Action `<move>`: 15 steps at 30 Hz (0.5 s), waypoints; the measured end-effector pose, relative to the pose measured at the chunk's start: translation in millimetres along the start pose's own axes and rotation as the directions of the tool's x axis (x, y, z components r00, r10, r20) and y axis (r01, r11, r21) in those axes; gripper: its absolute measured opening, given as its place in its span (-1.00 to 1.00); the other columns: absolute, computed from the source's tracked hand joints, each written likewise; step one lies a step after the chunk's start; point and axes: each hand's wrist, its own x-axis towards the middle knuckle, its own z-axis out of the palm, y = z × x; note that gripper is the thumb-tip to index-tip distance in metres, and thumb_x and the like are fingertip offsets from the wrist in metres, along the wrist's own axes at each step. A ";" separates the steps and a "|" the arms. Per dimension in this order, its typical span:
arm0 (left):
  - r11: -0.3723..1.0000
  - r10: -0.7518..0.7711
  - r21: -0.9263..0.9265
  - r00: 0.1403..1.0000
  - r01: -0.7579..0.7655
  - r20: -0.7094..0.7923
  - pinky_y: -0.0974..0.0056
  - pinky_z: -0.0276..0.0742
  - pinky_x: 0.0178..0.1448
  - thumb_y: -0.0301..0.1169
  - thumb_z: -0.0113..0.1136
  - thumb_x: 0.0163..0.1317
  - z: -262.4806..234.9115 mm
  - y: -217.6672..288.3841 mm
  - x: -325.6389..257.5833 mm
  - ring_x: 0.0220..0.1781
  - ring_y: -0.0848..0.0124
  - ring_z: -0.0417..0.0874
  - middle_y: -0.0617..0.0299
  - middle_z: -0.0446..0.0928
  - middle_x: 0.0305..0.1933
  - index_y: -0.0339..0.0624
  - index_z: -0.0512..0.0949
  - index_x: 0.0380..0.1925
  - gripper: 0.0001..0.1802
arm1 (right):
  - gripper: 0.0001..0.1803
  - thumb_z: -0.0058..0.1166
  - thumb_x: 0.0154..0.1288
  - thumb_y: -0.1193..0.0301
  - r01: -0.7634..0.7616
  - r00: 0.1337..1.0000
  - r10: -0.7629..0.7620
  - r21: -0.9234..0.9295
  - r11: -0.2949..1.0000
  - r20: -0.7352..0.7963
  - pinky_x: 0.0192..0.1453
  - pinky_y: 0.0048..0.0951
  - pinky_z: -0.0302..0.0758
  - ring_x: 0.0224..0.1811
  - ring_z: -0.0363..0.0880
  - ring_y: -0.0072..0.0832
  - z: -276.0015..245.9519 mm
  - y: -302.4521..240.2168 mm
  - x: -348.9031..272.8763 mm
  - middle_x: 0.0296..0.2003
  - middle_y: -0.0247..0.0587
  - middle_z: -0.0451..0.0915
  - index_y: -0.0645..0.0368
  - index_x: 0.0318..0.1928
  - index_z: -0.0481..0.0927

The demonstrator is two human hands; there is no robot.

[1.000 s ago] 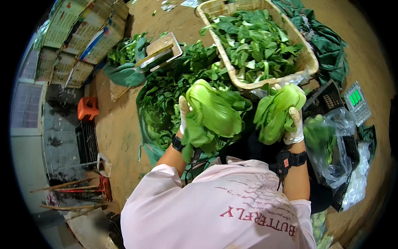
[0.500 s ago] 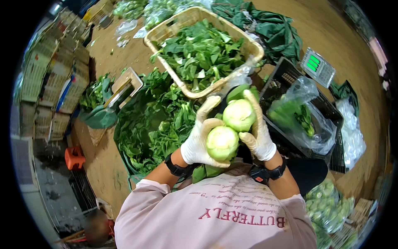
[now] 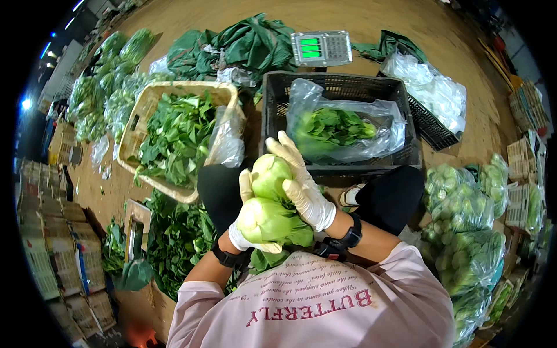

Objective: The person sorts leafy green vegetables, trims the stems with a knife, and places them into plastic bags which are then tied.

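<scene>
Two heads of bok choy with pale, rounded bases are in front of my chest. My left hand [image 3: 235, 231], in a white glove, is closed round the nearer head [image 3: 264, 221], its thumb up along the left side. The farther head [image 3: 271, 177] rests against it, cupped from the right by my gloved right hand [image 3: 307, 200]. Green leaves poke out below both palms. Just beyond my hands stands a black crate [image 3: 360, 167] holding an unsealed clear plastic bag [image 3: 390, 124] with leafy bok choy [image 3: 333, 126] inside.
A cream crate [image 3: 130, 148] of loose greens stands at left, more greens [image 3: 180, 232] below it. Behind the black crate is a digital scale [image 3: 333, 47] with a lit green display. Bagged bok choy [image 3: 464, 214] lines the right; clear bags [image 3: 426, 87] fill another crate.
My view and body have turned right, so the black crate now lies straight ahead. Both bok choy heads have stayed in my hands and tilted, showing more of their leafy sides.
</scene>
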 end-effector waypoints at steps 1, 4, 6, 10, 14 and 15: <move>0.998 -0.058 -0.005 0.997 0.058 0.054 0.03 -0.13 0.51 -0.09 0.62 -0.27 -2.0 -3.8 8.3 0.53 0.08 -0.06 -0.13 -0.09 0.48 0.07 -0.79 0.30 0.67 | -0.22 -0.01 0.35 0.01 -0.047 0.998 0.049 0.068 0.997 -0.038 0.51 -0.30 -0.24 0.52 -0.24 -0.28 -7.5 -0.9 -1.4 0.46 -0.06 -0.13 0.24 0.39 0.13; 0.958 -0.083 0.287 0.973 0.019 0.213 0.03 -0.11 0.51 -0.13 0.60 -0.25 1.7 -12.3 48.5 0.52 0.10 -0.05 -0.09 -0.10 0.49 -0.02 -0.68 0.34 0.60 | -0.20 -0.09 0.42 0.08 -0.090 0.991 0.095 0.055 0.994 -0.096 0.52 -0.34 -0.28 0.52 -0.25 -0.31 -43.9 -2.7 1.1 0.46 -0.09 -0.12 0.27 0.43 -0.07; 0.950 -0.095 0.312 0.978 0.034 0.184 0.04 -0.07 0.50 -0.22 0.57 -0.25 10.4 -18.6 83.5 0.51 0.10 -0.01 -0.03 -0.09 0.49 -0.08 -0.49 0.40 0.49 | -0.21 -0.14 0.44 0.07 -0.078 0.984 0.070 -0.046 0.996 -0.164 0.52 -0.34 -0.28 0.52 -0.24 -0.31 -72.4 -1.7 6.1 0.46 -0.07 -0.12 0.28 0.44 -0.10; 0.990 -0.102 0.104 0.989 0.091 0.108 0.05 0.02 0.49 -0.30 0.56 -0.26 18.2 -53.6 155.6 0.49 0.14 0.06 0.03 -0.07 0.48 -0.11 -0.32 0.44 0.40 | -0.13 -0.13 0.41 -0.02 -0.056 0.952 0.139 0.292 0.955 -0.273 0.53 -0.32 -0.27 0.53 -0.27 -0.28 -140.8 -2.5 30.5 0.47 -0.07 -0.14 0.29 0.44 -0.14; 0.969 -0.194 -0.128 0.973 0.210 0.126 0.12 0.22 0.41 -0.37 0.49 -0.20 18.8 -84.1 249.9 0.41 0.20 0.19 0.09 0.01 0.45 -0.05 -0.20 0.44 0.27 | -0.04 0.08 0.27 -0.03 -0.236 0.802 -0.159 -0.551 0.800 -0.575 0.49 -0.24 -0.05 0.51 -0.13 -0.20 -272.3 6.5 28.3 0.45 0.10 -0.12 0.13 0.46 -0.11; 0.974 -0.161 -0.130 0.971 0.185 0.175 0.14 0.25 0.39 -0.37 0.47 -0.18 22.4 -87.3 271.9 0.39 0.21 0.22 0.11 0.03 0.44 -0.02 -0.12 0.43 0.21 | -0.03 0.14 0.21 0.02 -0.513 0.791 -0.050 -0.705 0.489 -0.610 0.43 -0.20 0.07 0.46 0.00 -0.14 -287.4 14.4 23.0 0.41 0.17 -0.04 0.10 0.45 -0.10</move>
